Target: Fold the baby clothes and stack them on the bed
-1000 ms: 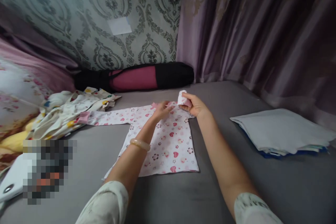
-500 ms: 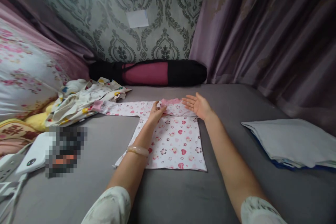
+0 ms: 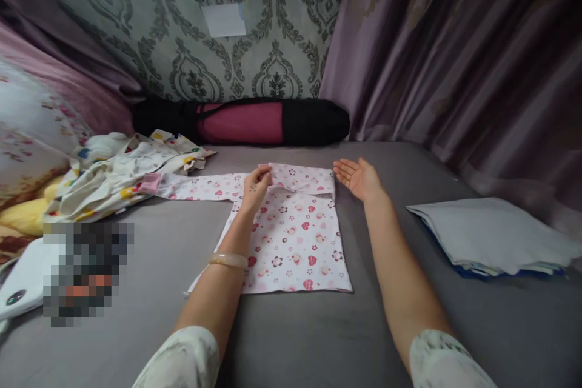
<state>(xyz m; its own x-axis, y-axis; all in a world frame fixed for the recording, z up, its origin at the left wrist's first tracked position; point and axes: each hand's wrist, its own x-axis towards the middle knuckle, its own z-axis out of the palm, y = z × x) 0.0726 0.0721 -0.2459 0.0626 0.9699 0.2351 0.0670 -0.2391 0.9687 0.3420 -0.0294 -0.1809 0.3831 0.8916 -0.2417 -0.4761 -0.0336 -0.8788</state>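
A white child's shirt (image 3: pixel 295 236) printed with hearts and flowers lies flat in front of me. Its right sleeve (image 3: pixel 302 179) is folded inward across the top of the body, covering the neckline. My left hand (image 3: pixel 256 189) pinches the end of that folded sleeve. The left sleeve (image 3: pixel 200 187) stretches straight out, with its pink cuff (image 3: pixel 150 183) by a heap of printed clothes. Just off the shirt's right edge, my right hand (image 3: pixel 364 180) is open, palm turned partly up and fingers extended, holding nothing.
A heap of printed clothes (image 3: pixel 136 163) and a floral pillow (image 3: pixel 31 127) lie at the left. Nearer is a white device (image 3: pixel 31 273) beside a blurred-out patch. Folded cloths (image 3: pixel 491 230) sit at the right; a black-and-pink long bag (image 3: pixel 240 122) rests along the wall.
My left hand has drawn the right sleeve's end leftward and flatter, and the pink trim no longer shows. My right hand has moved off the sleeve to the right. The view has shifted slightly.
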